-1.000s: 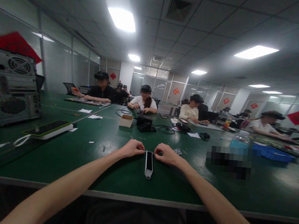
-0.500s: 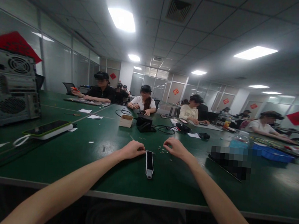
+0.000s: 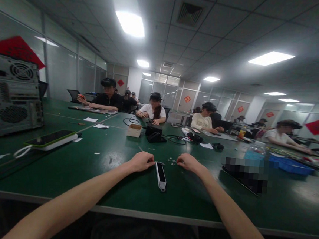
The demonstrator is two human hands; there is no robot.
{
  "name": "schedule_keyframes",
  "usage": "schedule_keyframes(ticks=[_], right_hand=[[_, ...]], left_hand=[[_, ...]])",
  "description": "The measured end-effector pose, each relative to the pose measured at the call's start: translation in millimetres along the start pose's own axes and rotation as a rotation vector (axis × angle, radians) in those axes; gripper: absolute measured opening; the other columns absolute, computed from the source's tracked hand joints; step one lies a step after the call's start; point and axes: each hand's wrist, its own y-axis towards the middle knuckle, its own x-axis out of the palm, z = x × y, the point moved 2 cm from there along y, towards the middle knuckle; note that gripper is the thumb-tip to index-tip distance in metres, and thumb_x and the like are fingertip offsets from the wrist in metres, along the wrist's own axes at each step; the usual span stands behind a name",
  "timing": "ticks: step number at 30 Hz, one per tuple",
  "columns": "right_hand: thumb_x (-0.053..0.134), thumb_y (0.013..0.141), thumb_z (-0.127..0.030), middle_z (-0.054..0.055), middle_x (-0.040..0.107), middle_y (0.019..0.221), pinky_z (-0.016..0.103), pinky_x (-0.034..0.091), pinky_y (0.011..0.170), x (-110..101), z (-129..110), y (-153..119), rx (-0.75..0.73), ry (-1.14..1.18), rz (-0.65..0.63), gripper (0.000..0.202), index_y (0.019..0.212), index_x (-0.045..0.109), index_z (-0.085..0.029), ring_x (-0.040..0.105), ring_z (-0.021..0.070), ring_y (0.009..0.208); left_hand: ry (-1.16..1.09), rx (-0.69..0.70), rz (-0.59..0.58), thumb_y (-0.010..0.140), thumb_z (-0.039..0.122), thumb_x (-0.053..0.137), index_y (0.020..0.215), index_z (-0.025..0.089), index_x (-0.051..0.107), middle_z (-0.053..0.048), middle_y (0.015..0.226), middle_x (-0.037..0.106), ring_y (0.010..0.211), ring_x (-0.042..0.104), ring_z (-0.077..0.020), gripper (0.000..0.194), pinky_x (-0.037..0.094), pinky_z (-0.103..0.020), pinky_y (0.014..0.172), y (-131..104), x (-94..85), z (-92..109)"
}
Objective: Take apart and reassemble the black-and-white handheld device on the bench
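Observation:
A slim white device (image 3: 160,177) with a long black face lies on the green table, its narrow grey end toward me. My left hand (image 3: 141,161) rests beside its far end, fingers closed, the fingertips seemingly gripping that corner. Several tiny shiny pieces (image 3: 170,159) are scattered to the right of the device. My right hand (image 3: 190,163) is at the right side of these pieces, thumb and finger pinched together low over the table. Whatever sits between those fingertips is too small to make out.
Ahead stand a small cardboard box (image 3: 134,130) and a black device (image 3: 153,132) with cables. To the left are a phone-like device (image 3: 51,138) and a computer case (image 3: 13,95). A bottle (image 3: 255,152) and blue tray (image 3: 291,166) stand right. Co-workers sit across the table.
The device's near end has swung slightly right. My right hand has moved a little lower and closer over the tiny pieces; my left hand has stayed nearly in place.

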Motion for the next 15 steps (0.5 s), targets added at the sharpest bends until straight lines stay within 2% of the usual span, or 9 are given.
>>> schedule_keyframes(ticks=[6,11,15], right_hand=[[0.054,0.080,-0.022,0.009,0.069,0.093,0.022,0.041,0.066,-5,-10,-1,0.096,-0.039,-0.020,0.019,0.088,0.070,-0.017,0.063,0.0180,0.083],[0.050,0.078,-0.019,0.010,0.069,0.086,0.023,0.041,0.065,-3,-18,1,0.097,-0.137,-0.014,0.020,0.080,0.070,-0.015,0.063,0.0196,0.079],[0.048,0.079,-0.020,0.014,0.068,0.087,0.026,0.042,0.067,-4,-23,1,0.089,-0.223,0.004,0.022,0.081,0.069,-0.013,0.063,0.0223,0.083]], left_hand=[[-0.012,0.014,0.014,0.086,0.037,0.051,0.089,0.020,0.065,-0.002,0.087,0.068,0.077,0.061,-0.0159,0.021,0.043,-0.023,0.065,-1,0.5,-1],[-0.001,0.043,0.027,0.085,0.038,0.052,0.091,0.020,0.064,-0.002,0.086,0.067,0.076,0.061,-0.0160,0.022,0.043,-0.024,0.065,-1,-1.5,1],[0.003,0.051,0.034,0.085,0.040,0.050,0.091,0.020,0.064,-0.003,0.086,0.067,0.075,0.061,-0.0164,0.025,0.044,-0.024,0.064,-3,-4.3,4]])
